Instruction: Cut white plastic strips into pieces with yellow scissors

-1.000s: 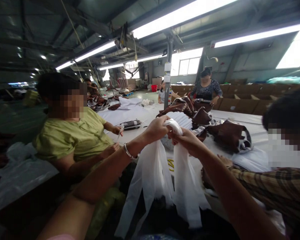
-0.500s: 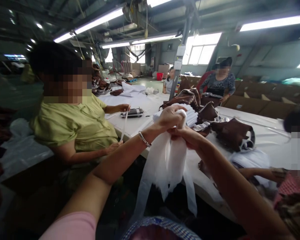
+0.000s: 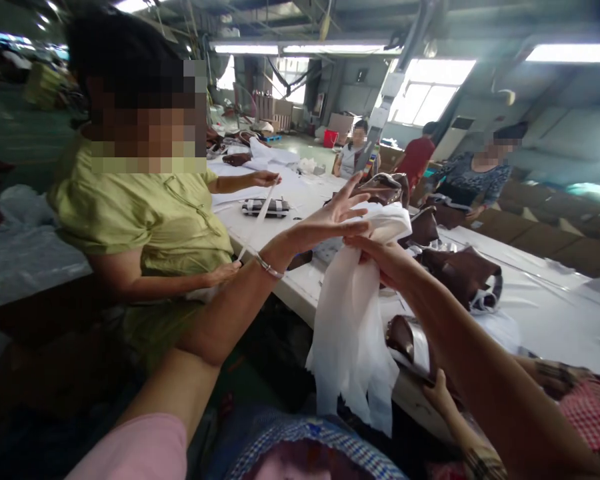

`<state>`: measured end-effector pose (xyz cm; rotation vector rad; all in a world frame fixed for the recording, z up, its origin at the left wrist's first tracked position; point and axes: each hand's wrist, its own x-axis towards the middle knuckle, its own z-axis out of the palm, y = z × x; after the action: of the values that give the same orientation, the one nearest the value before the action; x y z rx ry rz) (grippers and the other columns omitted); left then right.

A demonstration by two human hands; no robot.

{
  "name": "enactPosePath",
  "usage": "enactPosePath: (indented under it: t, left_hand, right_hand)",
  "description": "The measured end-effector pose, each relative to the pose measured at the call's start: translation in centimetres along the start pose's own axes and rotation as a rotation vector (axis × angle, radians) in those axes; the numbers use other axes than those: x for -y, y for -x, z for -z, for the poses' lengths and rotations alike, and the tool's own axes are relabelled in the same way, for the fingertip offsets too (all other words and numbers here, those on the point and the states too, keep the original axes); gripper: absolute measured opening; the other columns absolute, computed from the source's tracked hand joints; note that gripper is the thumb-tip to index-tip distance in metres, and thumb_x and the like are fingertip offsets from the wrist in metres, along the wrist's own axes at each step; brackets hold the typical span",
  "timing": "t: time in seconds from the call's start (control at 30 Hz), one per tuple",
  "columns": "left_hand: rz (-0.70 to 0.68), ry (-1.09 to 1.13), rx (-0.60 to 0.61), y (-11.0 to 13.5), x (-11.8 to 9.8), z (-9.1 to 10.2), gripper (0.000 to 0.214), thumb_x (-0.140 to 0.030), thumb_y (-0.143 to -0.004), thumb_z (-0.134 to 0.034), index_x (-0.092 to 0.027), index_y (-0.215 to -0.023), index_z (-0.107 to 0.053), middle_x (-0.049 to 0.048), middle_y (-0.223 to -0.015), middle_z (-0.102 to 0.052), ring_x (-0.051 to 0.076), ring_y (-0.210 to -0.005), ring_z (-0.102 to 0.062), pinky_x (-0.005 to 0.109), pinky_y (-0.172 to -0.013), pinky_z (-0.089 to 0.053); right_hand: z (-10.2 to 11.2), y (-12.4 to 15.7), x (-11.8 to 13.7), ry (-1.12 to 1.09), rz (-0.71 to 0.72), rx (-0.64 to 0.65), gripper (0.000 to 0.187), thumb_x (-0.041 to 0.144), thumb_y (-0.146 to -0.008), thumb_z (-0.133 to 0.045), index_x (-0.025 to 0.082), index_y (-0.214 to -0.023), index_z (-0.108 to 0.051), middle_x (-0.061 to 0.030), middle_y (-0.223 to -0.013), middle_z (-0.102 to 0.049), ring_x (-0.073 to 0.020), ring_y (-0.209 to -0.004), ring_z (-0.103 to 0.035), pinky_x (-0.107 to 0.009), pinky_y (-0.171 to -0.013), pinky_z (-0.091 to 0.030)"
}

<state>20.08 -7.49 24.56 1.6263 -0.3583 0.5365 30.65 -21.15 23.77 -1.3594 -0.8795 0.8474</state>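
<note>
A bundle of white fabric strips (image 3: 353,333) hangs over the near edge of the long white table (image 3: 540,300). My right hand (image 3: 386,261) is closed round the top of the bundle. My left hand (image 3: 336,215) is beside it with fingers spread apart, its palm against the bundle's folded top (image 3: 393,223). A metal bangle (image 3: 267,265) sits on my left wrist.
A person in a green shirt (image 3: 145,220) sits at my left, pulling a white strip (image 3: 257,223). Brown bags (image 3: 463,273) lie on the table beyond my hands. A small hand (image 3: 437,393) reaches in at lower right. Other people sit at the far side.
My left hand has let go of the bundle and spread its fingers. The two hanging halves are gathered into one bunch under my right hand. The view has tilted down and left.
</note>
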Motion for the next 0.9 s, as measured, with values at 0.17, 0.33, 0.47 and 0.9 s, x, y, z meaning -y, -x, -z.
enactPosePath:
  t: [0.17,0.33,0.47,0.9]
  left_hand:
    - [0.132,0.369,-0.027,3.4,4.7,-1.1,0.09,-0.06,-0.068,-0.081,-0.022,-0.144,-0.05,0.0163,-0.142,-0.055,0.035,-0.13,-0.053,0.039,-0.101,-0.048]
    - [0.297,0.566,0.056,3.8,5.0,-1.7,0.068,-0.049,-0.066,-0.086,-0.014,-0.121,-0.066,0.0159,-0.116,-0.071,0.031,-0.103,-0.068,0.039,-0.088,-0.054]
    - [0.403,0.708,0.113,4.2,4.4,-1.7,0.05,-0.04,-0.066,-0.086,-0.01,-0.103,-0.071,0.0148,-0.102,-0.074,0.026,-0.094,-0.07,0.04,-0.091,-0.053]
    - [0.464,0.806,0.021,10.6,7.5,0.0,0.043,-0.027,-0.057,-0.084,-0.013,-0.095,-0.07,0.0022,-0.078,-0.066,0.013,-0.062,-0.06,0.026,-0.064,-0.053]
  right_hand:
    - [-1.6,-1.8,2.5,0.028,0.086,-0.008,0.029,0.034,-0.064,-0.084,0.02,-0.083,-0.067,0.0022,-0.068,-0.058,-0.0108,-0.056,-0.049,-0.025,-0.052,-0.043]
    - [-3.5,-3.7,3.8,0.087,0.089,-0.059,0.03,0.031,-0.061,-0.083,0.022,-0.083,-0.064,0.0023,-0.065,-0.055,-0.0123,-0.055,-0.046,-0.025,-0.046,-0.039]
    - [-4.7,-5.4,4.5,0.068,0.1,-0.123,0.027,0.03,-0.061,-0.082,0.022,-0.079,-0.063,0.0033,-0.062,-0.051,-0.0112,-0.054,-0.043,-0.025,-0.049,-0.039]
    - [-6.1,-11.5,4.6,0.23,0.173,-0.256,0.027,0.041,-0.072,-0.078,0.022,-0.08,-0.061,0.0049,-0.067,-0.053,-0.0117,-0.066,-0.05,-0.03,-0.065,-0.043]
